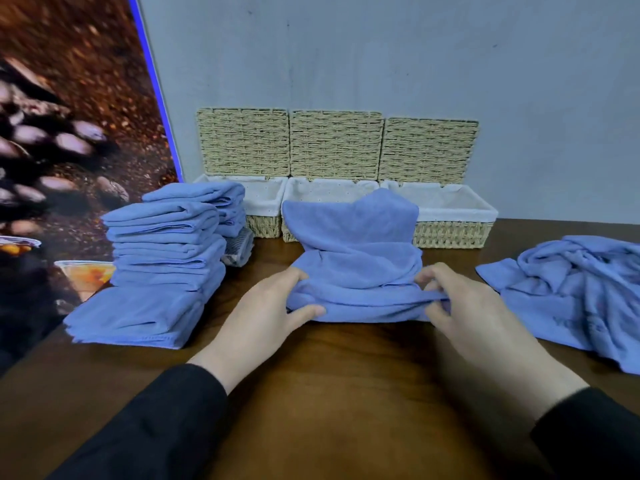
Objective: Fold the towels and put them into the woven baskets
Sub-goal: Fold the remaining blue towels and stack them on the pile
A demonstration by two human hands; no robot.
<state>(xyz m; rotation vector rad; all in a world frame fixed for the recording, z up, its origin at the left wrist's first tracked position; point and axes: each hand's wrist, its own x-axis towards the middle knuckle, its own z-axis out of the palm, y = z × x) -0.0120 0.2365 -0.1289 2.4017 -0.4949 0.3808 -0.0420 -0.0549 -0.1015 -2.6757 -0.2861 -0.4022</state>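
Note:
A blue towel point(356, 258) lies partly folded at the table's middle, its far end draped over the front rim of the middle woven basket point(329, 188). My left hand point(266, 313) grips the towel's near left edge, thumb on top. My right hand point(464, 306) pinches the near right edge. A left basket point(265, 220) and a right basket point(453, 216) flank the middle one, all white-lined with lids open against the wall. A stack of folded blue towels point(162, 258) stands at the left. Crumpled unfolded towels point(575, 289) lie at the right.
The dark wooden table point(329, 393) has bare surface in front of the towel. A grey wall rises behind the baskets, and a printed panel point(69, 133) borders the table's left side. A grey patterned cloth point(240, 249) peeks out behind the folded stack.

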